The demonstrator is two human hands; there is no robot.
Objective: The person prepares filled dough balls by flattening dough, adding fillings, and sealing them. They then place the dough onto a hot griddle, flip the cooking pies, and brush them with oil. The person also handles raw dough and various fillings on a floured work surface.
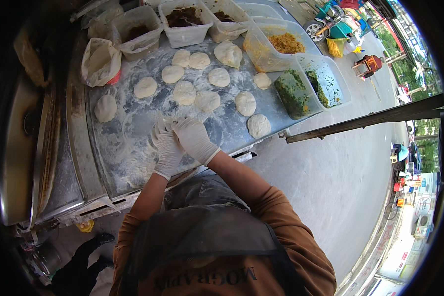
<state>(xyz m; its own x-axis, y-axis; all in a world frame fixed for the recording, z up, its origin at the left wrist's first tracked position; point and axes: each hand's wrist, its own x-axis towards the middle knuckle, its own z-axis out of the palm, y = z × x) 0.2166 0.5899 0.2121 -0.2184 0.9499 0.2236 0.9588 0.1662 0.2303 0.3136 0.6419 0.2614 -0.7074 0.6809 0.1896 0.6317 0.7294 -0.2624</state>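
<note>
My left hand (167, 151) and my right hand (195, 139), both in white gloves, meet low over the floured metal worktop (127, 148). The fingers of the left point away from me. Those of the right curl in against it, and whether dough lies between or under them is hidden. Just beyond the hands are flattened dough rounds, the closest being one round (207, 101) and another (184, 93). A further round (259, 126) lies near the right edge, and a single one (105, 108) at the left. A larger, filled-looking dough piece (228, 53) sits farther back.
Plastic tubs of dark filling (185, 17) line the back. At the right stand a tub of orange filling (286, 43) and a tub of chopped greens (320, 88). An open flour bag (101, 63) is at left. A metal bar (362, 117) juts from the right edge; another person's legs (82, 261) show below left.
</note>
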